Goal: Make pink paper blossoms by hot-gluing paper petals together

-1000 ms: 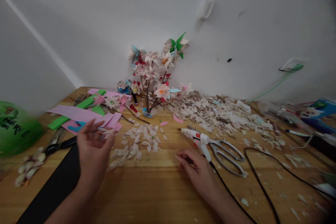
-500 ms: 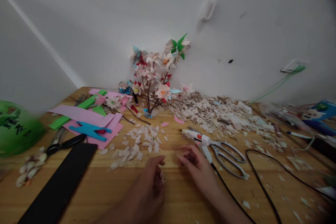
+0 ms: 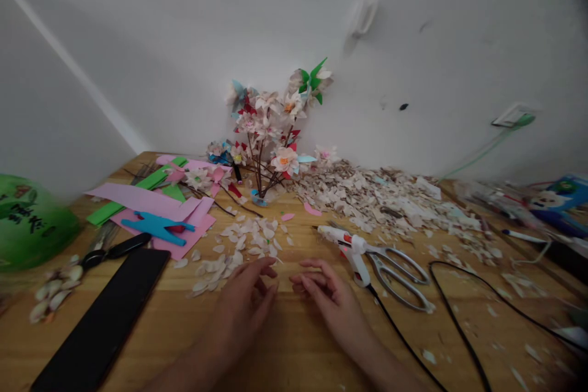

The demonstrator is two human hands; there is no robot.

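My left hand (image 3: 245, 297) is just in front of the loose pale petals (image 3: 239, 239), its fingers loosely bent and the thumb apart; I see nothing held in it. Facing it across a small gap, my right hand (image 3: 328, 294) has half-curled, slightly spread fingers and shows nothing between them. A white glue gun (image 3: 351, 251) lies right beyond the right hand, its black cord running toward the front edge. Next to it lie scissors with silver handles (image 3: 399, 275). Behind the petals, handmade petal flowers (image 3: 285, 161) on brown twigs stand in a small clear holder.
A large heap of dry flakes (image 3: 381, 196) covers the back right. Left are pink paper (image 3: 138, 198), a blue clip-like tool (image 3: 158, 228), a black phone-like slab (image 3: 103, 318), shells (image 3: 57, 291) and a green bag (image 3: 34, 223). A black cable (image 3: 450, 306) loops at right.
My left hand has moved up and left toward the petals, its thumb and fingers opening apart. My right hand has shifted slightly left. The tabletop items stay put.
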